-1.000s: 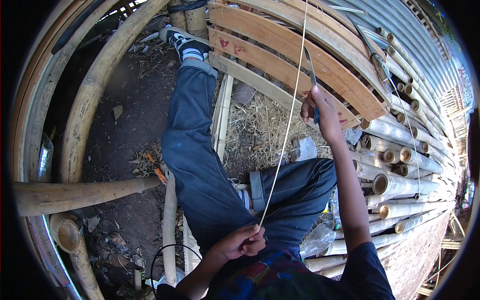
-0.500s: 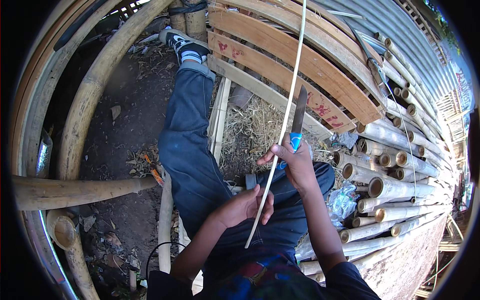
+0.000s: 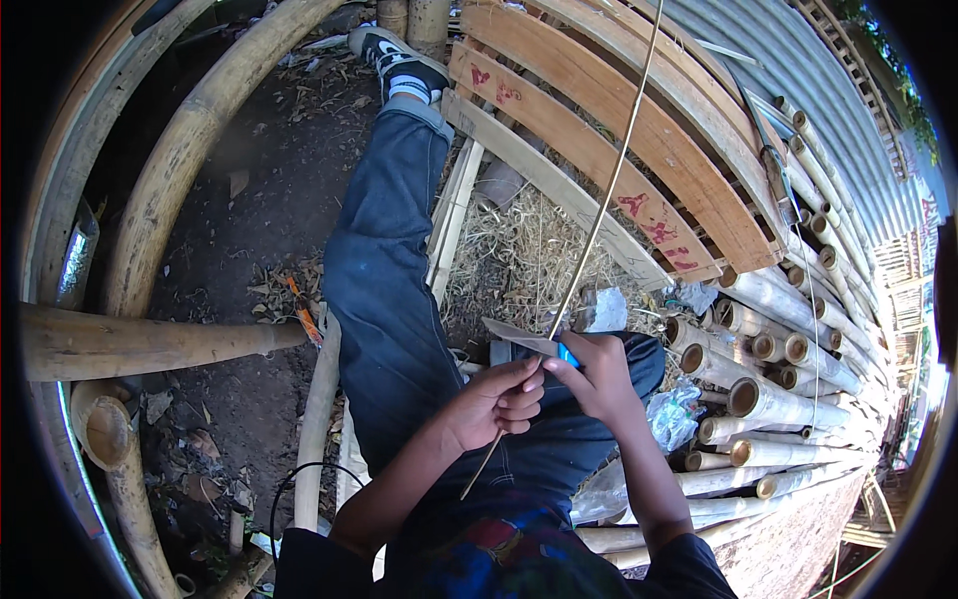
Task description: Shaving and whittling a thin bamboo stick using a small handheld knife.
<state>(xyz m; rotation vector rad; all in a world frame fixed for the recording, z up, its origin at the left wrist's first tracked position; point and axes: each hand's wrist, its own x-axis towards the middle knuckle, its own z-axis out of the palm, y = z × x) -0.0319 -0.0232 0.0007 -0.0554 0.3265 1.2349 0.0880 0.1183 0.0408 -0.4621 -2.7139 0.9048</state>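
Two bare hands work close together above the person's lap, the left hand almost touching the right hand. The left fingers are curled in, thumb pressed over the bent index finger, holding a thin strip near its lower end; a short tail of it pokes out beneath the fist, slanting toward the dark trousers. From there the strip runs up and to the right, passes in front of a slatted wooden panel and leaves view at the top. The right fingers are wrapped around the blue handle of a knife, whose blade points left and lies across the strip just above the left hand; whether its edge bites in is too small to tell. One leg stretches ahead, its shoe near upright bamboo, while the other is bent, knee beside the right hand. Pale shavings cover the ground between the legs and the panel. A stack of bamboo poles lies to the right, with crumpled clear plastic between it and the right forearm. On the left, a thick pole reaches over dark soil
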